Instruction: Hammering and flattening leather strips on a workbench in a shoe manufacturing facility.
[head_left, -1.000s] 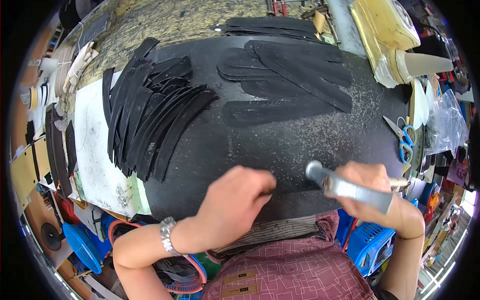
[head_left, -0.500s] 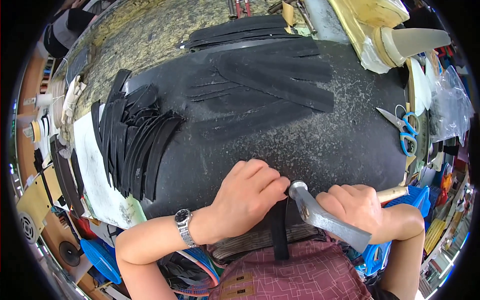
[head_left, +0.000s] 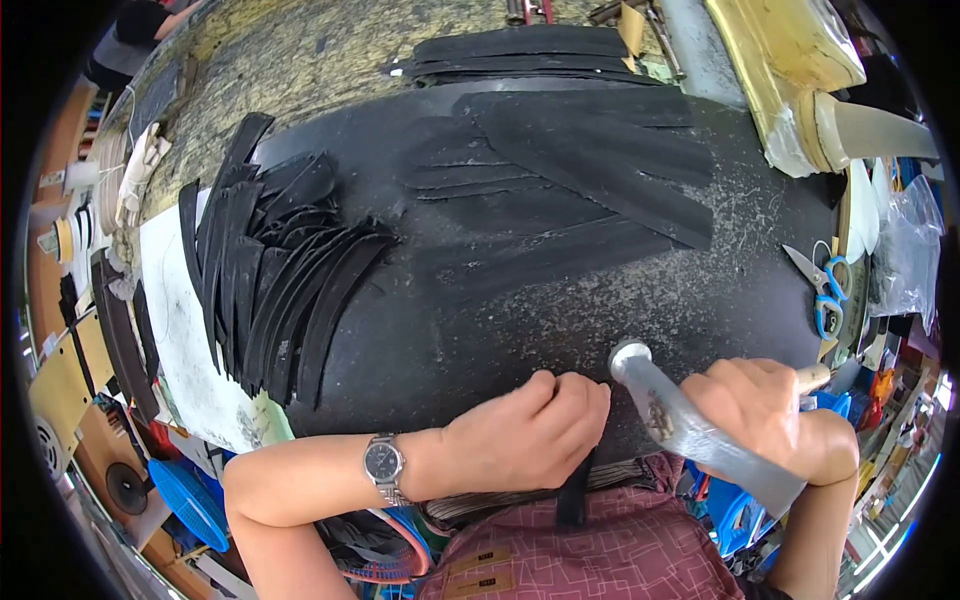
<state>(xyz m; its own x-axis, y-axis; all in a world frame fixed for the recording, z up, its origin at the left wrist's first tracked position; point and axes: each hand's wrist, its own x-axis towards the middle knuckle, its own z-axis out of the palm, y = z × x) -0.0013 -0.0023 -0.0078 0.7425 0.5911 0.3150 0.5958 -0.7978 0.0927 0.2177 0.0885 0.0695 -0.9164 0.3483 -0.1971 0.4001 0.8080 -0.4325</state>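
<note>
Two bare hands work at the near edge of a black, dust-speckled work mat [head_left: 560, 330] in the head view. The left hand [head_left: 530, 430], with a wristwatch [head_left: 384, 462] on its forearm, is curled shut and presses down on a narrow black strap [head_left: 574, 495] whose free end hangs off the mat's edge toward the person's patterned maroon shirt [head_left: 600, 560]. The right hand [head_left: 765, 410] is closed around the handle of a metal hammer [head_left: 690, 425]; the hammer's round face sits just beside the left knuckles, close above the mat, and whether it touches the surface I cannot tell. To the left, a fan of curved black strips [head_left: 275, 280] lies partly on the mat and partly on a white sheet [head_left: 185, 340]. Farther back rest longer, wider black pieces [head_left: 600, 160], some overlapping. Blue-handled scissors [head_left: 822, 290] lie near the mat's right edge, well apart from both hands. A yellowish block [head_left: 790, 60] stands at the upper right.
</note>
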